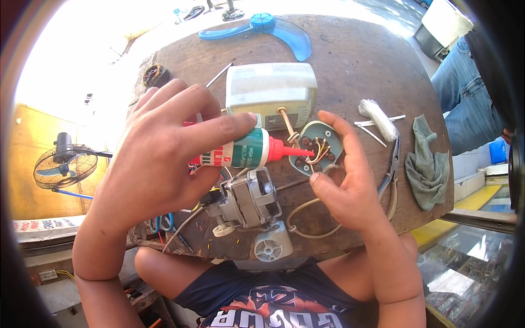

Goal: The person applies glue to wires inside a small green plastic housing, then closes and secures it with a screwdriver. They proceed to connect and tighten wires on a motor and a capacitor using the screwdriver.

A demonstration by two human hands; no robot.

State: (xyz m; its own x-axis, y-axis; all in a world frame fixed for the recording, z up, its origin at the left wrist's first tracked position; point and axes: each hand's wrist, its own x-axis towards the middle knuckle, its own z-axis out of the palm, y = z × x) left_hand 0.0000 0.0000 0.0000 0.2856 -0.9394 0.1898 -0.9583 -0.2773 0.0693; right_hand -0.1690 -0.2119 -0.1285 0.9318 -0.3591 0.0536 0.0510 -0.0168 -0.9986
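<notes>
The left hand [158,147] has its fingers clamped around a squeeze bottle [251,148] with a green-and-white label, held sideways above the wooden tabletop [366,60]. Its red nozzle points right, the tip over the wires [322,147] inside a rounded grey-green housing [324,131]; whether it touches them, I cannot tell. The right hand [353,191] grips that housing by its right side, forefinger along the far rim and thumb at the near one. A cord runs from the housing to a cream plastic box [270,87] just beyond.

Nearer, between the hands, a metal fan motor [246,199] lies with its shaft pointing right; a pale round plastic part [272,243] sits at the near edge. To the right are pliers [394,161], a white plastic-wrapped bundle [379,120] and a crumpled grey-green cloth [426,169]. A translucent blue fan blade [290,38] lies at the far side, and a dark ring-shaped coil [156,75] at far left.
</notes>
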